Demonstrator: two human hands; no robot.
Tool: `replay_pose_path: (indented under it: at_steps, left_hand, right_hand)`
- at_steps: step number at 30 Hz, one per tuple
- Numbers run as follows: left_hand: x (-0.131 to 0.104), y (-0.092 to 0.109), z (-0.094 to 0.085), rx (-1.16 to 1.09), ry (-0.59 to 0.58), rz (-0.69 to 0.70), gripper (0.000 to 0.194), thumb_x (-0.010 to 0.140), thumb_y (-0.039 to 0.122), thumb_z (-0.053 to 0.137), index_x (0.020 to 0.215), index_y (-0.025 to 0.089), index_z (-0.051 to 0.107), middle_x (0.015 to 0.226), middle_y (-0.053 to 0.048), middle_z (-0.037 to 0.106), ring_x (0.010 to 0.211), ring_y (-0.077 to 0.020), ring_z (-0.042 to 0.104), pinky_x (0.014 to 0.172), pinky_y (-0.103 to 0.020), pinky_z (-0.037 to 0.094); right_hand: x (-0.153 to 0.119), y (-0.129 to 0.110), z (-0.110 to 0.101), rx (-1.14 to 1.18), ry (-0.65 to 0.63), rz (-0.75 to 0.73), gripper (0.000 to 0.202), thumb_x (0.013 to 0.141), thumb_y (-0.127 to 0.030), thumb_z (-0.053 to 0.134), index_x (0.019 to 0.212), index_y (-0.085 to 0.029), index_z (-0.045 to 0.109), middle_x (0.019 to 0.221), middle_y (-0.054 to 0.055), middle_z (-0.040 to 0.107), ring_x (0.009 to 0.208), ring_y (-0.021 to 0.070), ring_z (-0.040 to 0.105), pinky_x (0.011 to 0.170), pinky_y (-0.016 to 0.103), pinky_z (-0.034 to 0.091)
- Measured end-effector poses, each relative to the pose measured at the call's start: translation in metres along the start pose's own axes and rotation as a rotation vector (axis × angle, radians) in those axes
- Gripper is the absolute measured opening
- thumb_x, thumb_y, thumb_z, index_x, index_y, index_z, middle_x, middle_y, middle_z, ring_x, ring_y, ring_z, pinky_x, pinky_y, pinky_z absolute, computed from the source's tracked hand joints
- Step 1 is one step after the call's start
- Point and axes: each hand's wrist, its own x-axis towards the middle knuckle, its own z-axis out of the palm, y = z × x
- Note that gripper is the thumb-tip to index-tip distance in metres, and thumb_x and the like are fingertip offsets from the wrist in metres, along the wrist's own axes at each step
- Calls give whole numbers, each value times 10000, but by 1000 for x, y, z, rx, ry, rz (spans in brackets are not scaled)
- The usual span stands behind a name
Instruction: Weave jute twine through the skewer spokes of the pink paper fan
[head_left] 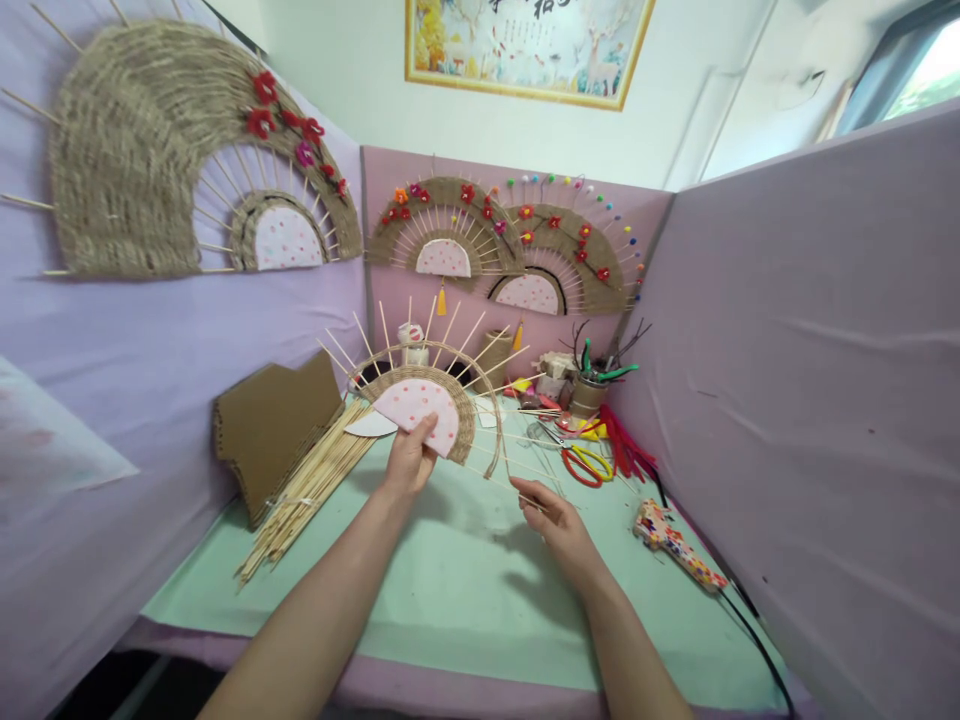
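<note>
My left hand (414, 455) grips a half-finished woven fan by its straight lower edge, thumb on the pink-dotted half-circle (420, 405). Around that half-circle runs a band of woven twine (466, 425), and thin wooden sticks (478, 327) radiate out from it. Farther out, a thin arc of twine (491, 385) crosses the sticks, with a gap between it and the inner band. Close to the fan's lower right sticks, my right hand (551, 515) has its fingers pinched on a strand of twine (508, 455) that leads up to the arc. The fan is held tilted above the table.
Left lie a bundle of sticks (300, 490) and brown cardboard (274, 425). Scissors (589, 465), red strips (626, 445) and a tool pot (589, 395) are at the back right. A patterned glue gun (679, 545) with a cord lies right. Finished fans (135, 150) hang on the partitions.
</note>
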Motion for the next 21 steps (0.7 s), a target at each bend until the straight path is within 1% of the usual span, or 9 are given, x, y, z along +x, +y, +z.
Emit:
replay_pose_path:
  at_steps: [3,6,8,10,12,14,17,19,21]
  left_hand:
    - [-1,1,0,-3,-18,5,517,673,4,659,1121,248,571,1010,-24,689,926,-134,641,925,-277,447]
    - [-1,1,-1,2,-27,17,531,672,7,662,1130,258,566,1012,-20,689,929,-134,640,920,-273,451]
    - [-1,1,-1,5,-30,31,521,676,6,658,1123,260,571,1014,-17,688,930,-133,639,918,-273,453]
    - [0,2,-1,17,-30,46,503,681,8,655,1111,257,577,1010,-15,689,928,-133,638,920,-278,453]
    - [0,1,-1,30,-26,59,484,685,10,651,1099,253,583,1000,-15,692,928,-134,637,924,-286,453]
    - [1,1,-1,30,-18,65,471,690,11,646,1089,254,587,1003,-15,691,939,-136,633,929,-291,449]
    - [2,1,-1,12,-2,64,456,690,13,649,1071,257,596,1023,-13,684,954,-134,627,933,-286,445]
    - [2,1,-1,5,4,67,442,689,14,652,1057,254,602,1025,-13,683,953,-131,627,933,-286,443]
    - [1,2,0,3,5,71,427,692,8,647,1042,250,608,1009,-10,686,936,-126,630,933,-286,442]
  right_hand:
    - [1,-1,1,-76,14,-59,403,767,-443,582,1121,-255,619,981,50,559,887,181,512,801,293,415]
    - [2,6,1,-181,58,-117,381,777,-428,571,1104,-238,622,962,51,530,802,161,501,760,287,424]
    - [1,11,1,-270,146,-118,359,779,-431,564,1058,-216,637,919,52,518,731,151,486,703,281,424]
    - [-2,14,4,-349,271,-110,344,790,-436,546,1015,-194,642,867,53,511,682,150,476,658,282,417]
    - [-7,13,9,-421,395,-131,319,810,-427,520,978,-182,638,834,52,507,646,148,467,636,289,408]
    - [-13,11,16,-492,489,-171,290,830,-404,499,971,-185,627,839,53,507,621,142,456,634,296,403]
    - [-19,10,23,-577,557,-206,269,837,-362,495,1017,-192,599,887,57,492,592,128,441,635,300,406]
    - [-20,10,25,-599,578,-202,299,830,-341,502,1077,-187,569,924,64,479,574,118,433,624,299,410]
    - [-20,10,25,-591,591,-185,319,821,-333,509,1096,-179,555,906,63,483,573,121,437,616,297,410]
